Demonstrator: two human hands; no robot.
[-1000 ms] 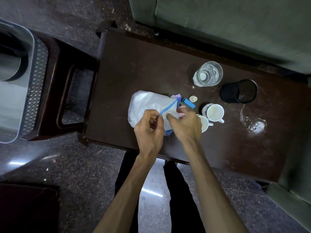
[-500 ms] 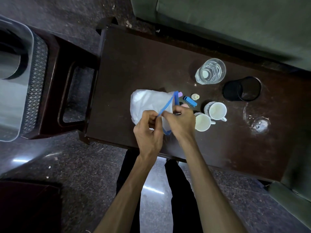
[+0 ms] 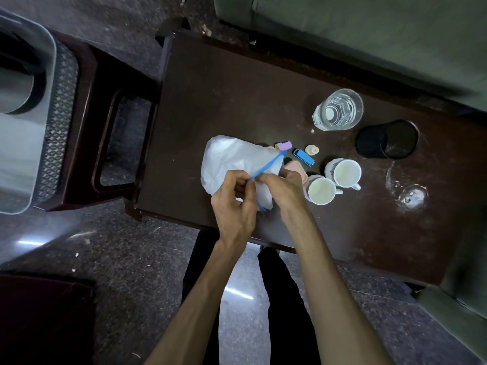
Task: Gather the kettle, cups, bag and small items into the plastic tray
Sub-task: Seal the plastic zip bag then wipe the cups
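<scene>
Two bare hands work at a white plastic bag (image 3: pixel 229 159) near the front edge of a dark wooden table (image 3: pixel 237 96); the left hand (image 3: pixel 234 206) pinches the bag's blue drawstring (image 3: pixel 266 167) between thumb and fingers, and the right hand (image 3: pixel 284 188) closes on the bag's gathered mouth just beside it; the string runs taut from the hands up to the bag's far corner. Beyond the bag lie a small lilac-capped item (image 3: pixel 283 145), a blue clip-like piece (image 3: pixel 303 156) and a little pale bottle (image 3: pixel 311 149), all close together; something pink (image 3: pixel 297 168) shows just past the right hand. Two white cups (image 3: pixel 332 181) stand touching to the right of the hands; further back sit a clear glass of water (image 3: pixel 338 109) and a black mesh pen holder (image 3: pixel 387 139) lying on its side; a clear glass piece (image 3: pixel 407 191) rests near the table's right end. The clear plastic tray (image 3: pixel 29 164) sits well apart at far left on a dark stool (image 3: pixel 92 122), with the steel kettle (image 3: pixel 15 93) already inside it.
</scene>
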